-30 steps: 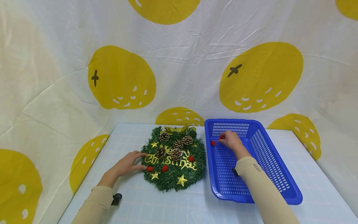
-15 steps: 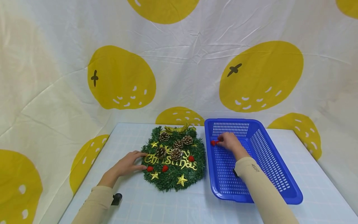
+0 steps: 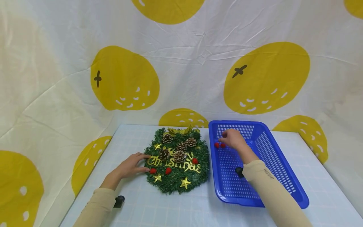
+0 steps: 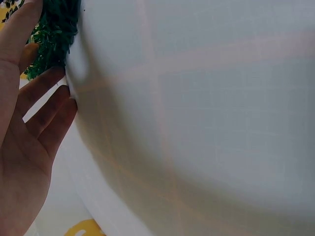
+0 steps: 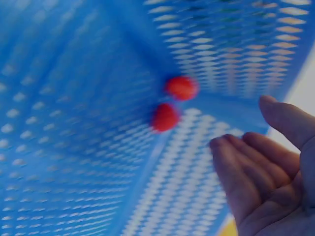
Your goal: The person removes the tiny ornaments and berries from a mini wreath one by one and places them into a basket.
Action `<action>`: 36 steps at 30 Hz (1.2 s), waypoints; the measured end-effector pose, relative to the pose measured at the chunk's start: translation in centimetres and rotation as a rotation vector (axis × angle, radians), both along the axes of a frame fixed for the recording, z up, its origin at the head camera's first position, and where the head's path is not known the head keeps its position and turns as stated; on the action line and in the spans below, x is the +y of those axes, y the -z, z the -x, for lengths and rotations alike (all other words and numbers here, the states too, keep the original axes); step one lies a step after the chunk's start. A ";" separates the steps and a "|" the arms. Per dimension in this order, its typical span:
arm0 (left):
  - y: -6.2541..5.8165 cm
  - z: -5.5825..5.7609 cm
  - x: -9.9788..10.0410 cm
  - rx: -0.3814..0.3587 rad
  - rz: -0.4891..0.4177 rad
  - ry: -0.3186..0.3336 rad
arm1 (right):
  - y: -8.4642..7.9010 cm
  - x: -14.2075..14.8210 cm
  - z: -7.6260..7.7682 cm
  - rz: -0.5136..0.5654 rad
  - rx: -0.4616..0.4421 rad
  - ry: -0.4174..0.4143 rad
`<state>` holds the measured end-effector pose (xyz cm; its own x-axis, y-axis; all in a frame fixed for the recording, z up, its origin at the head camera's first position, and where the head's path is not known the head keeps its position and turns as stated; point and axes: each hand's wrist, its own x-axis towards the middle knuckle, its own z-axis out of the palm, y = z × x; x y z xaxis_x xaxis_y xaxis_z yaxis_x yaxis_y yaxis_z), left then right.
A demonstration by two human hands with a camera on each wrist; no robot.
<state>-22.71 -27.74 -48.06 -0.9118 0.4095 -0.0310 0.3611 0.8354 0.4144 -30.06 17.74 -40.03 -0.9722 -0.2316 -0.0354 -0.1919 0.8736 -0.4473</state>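
Observation:
A green Christmas wreath [image 3: 170, 185] lies on the table, with gold "Merry Christmas" lettering, gold stars, several pinecones [image 3: 179, 156] and red strawberry-like pieces [image 3: 168, 171] on it. My left hand [image 3: 130, 165] rests at its left edge, thumb and fingers spread apart; the wreath's edge shows by the fingertips in the left wrist view. Inside the blue basket [image 3: 214, 164], two small red pieces [image 5: 182, 88] lie close together near the far left corner. Just above them is my right hand [image 5: 268, 172], its thumb apart from the bent fingers and nothing between them.
The basket stands right beside the wreath, with raised perforated walls. A pale checked cloth [image 3: 158, 211] covers the table. Behind hangs a white curtain [image 3: 193, 78] printed with large yellow fruit.
My right hand has set a red piece down beside the other one in the basket, let go and lifted slightly. The left hand has stayed at the wreath.

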 end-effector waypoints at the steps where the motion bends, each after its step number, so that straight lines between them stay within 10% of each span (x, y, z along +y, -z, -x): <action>1: 0.0 0.0 0.0 0.000 0.001 0.000 | -0.5 -0.2 -0.3 0.013 -0.001 -0.008; 17: -0.5 -0.3 0.2 0.009 0.012 -0.001 | -5.4 -6.2 -7.4 0.070 0.119 -0.117; 36: -0.4 -0.2 0.3 0.007 0.015 0.015 | -4.3 -11.6 -13.1 0.234 0.102 -0.167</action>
